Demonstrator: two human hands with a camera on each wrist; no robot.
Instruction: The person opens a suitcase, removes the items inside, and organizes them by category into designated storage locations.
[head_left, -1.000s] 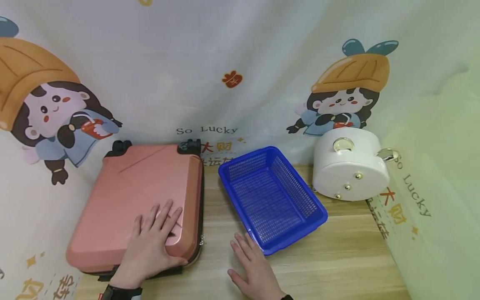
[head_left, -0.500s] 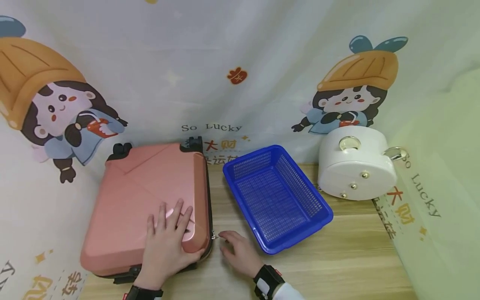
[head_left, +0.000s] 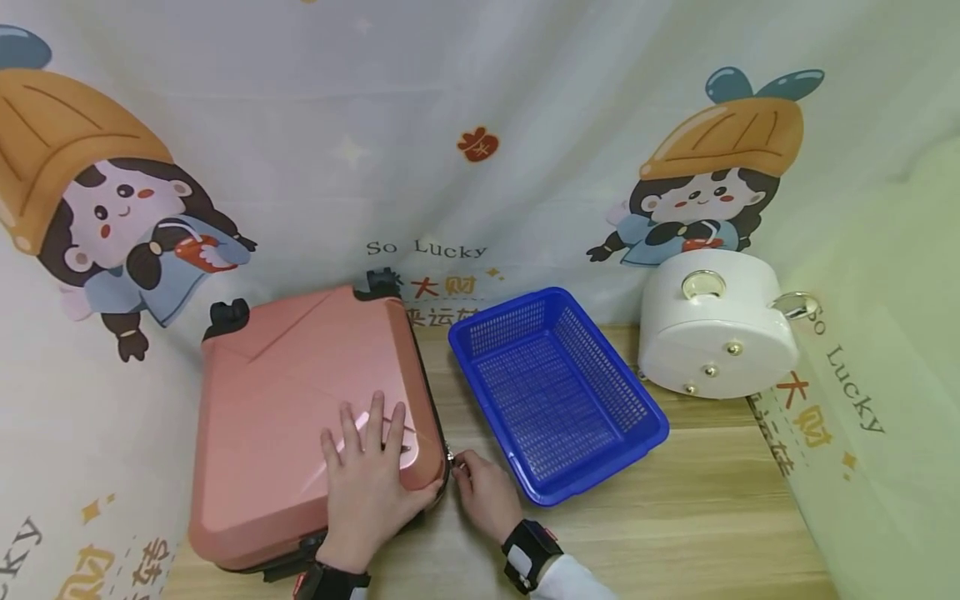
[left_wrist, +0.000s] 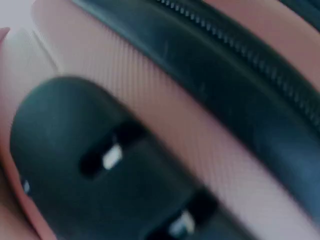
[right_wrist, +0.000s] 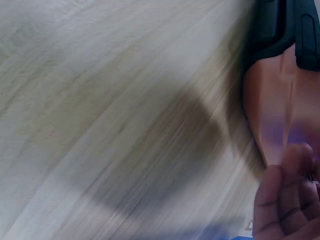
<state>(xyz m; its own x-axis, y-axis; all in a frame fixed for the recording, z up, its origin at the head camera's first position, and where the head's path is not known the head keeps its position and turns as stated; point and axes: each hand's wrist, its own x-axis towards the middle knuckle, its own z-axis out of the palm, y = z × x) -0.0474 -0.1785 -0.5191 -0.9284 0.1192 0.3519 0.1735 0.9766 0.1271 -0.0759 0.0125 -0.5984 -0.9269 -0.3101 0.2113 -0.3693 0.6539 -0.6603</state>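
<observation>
A pink hard-shell suitcase [head_left: 300, 417] lies flat on the wooden table at the left in the head view. My left hand [head_left: 371, 492] rests on its lower right corner, fingers spread and straight. At the suitcase's right side my right hand [head_left: 487, 496] has curled fingers and pinches the small metal zipper pull [head_left: 451, 456], mostly hidden by the fingertips. In the left wrist view the black zipper [left_wrist: 240, 47] runs along the shell beside a black slotted panel [left_wrist: 65, 130]. The right wrist view has the curled fingers [right_wrist: 290, 200] against the suitcase's side.
A blue plastic basket [head_left: 517, 462] with meshed sides stands right of the suitcase, close to my right hand. Farther right, at the table's back, is a white rounded case [head_left: 712, 325] with gold-coloured rings and studs. A printed cloth [head_left: 405, 167] hangs behind everything.
My right hand has moved from the basket's near corner leftward to the zipper pull and closed its fingers there. The suitcase's near end has swung right, with my left hand on it.
</observation>
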